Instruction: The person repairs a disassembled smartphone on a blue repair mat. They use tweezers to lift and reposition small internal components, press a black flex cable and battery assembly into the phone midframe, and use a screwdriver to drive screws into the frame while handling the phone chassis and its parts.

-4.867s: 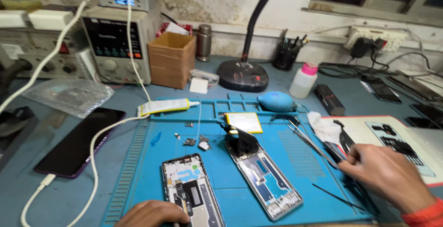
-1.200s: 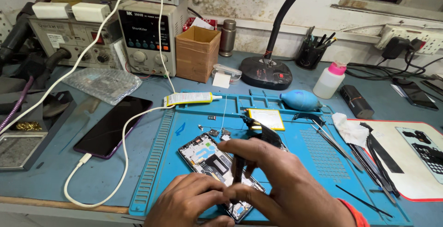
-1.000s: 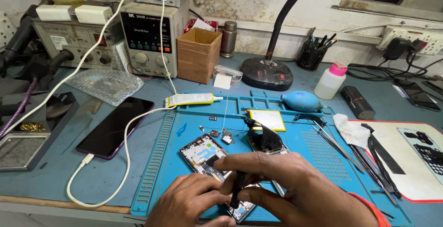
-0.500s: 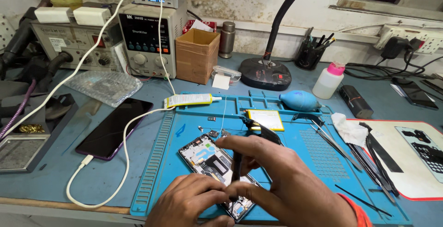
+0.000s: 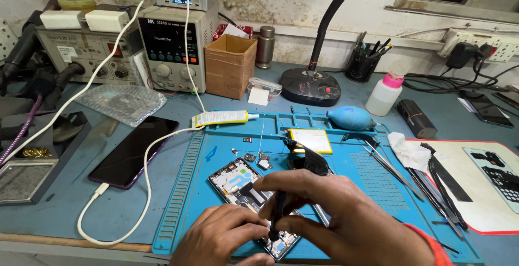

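Observation:
An opened phone [image 5: 238, 182] with its back off lies on the blue work mat [image 5: 335, 179] near the front edge. My left hand [image 5: 219, 239] presses down on the phone's lower end and steadies it. My right hand [image 5: 346, 217] holds a thin black screwdriver [image 5: 277, 214] upright, its tip on the phone's lower part. A second phone frame is mostly hidden under my right hand. Small loose parts [image 5: 259, 160] and a yellow battery [image 5: 311, 140] lie just beyond the phone.
A dark phone [image 5: 132, 150] on a white cable lies left of the mat. Power supplies [image 5: 170, 47], a cardboard box [image 5: 230, 66] and a lamp base [image 5: 311, 85] stand at the back. Tweezers and tools [image 5: 411, 171] lie to the right, next to a white pad [image 5: 481, 187].
Earlier my right hand was out at the tools on the right. It has come over the phone with the screwdriver, and both hands have stayed there with only small shifts.

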{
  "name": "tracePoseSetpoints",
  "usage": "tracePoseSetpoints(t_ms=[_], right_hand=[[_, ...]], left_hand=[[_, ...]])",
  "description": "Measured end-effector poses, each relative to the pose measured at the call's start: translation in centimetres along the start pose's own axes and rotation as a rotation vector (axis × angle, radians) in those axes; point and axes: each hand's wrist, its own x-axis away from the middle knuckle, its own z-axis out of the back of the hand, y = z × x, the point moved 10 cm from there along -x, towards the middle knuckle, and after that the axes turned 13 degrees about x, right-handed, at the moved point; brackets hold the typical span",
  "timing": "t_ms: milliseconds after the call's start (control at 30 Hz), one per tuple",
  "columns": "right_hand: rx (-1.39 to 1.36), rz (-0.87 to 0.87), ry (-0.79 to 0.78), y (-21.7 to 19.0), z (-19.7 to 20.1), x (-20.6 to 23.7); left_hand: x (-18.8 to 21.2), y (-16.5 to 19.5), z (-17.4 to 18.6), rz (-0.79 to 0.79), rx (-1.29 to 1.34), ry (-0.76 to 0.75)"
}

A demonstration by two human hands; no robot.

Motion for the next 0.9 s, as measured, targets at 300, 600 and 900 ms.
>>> tracePoseSetpoints(t_ms=[300,600,900], right_hand=[[0.097,-0.005,0.057,0.3,0.0,0.0],[0.032,-0.045,0.044,0.6,-0.2,0.1],[-0.046,-0.053,0.002,0.7,-0.1,0.6]], left_hand=[[0.1,0.2,0.0,-0.012,0.010,-0.001],[0.1,0.1,0.0,-0.019,0.006,-0.003],[0.1,-0.1,-0.2,-0.006,0.003,-0.007]])
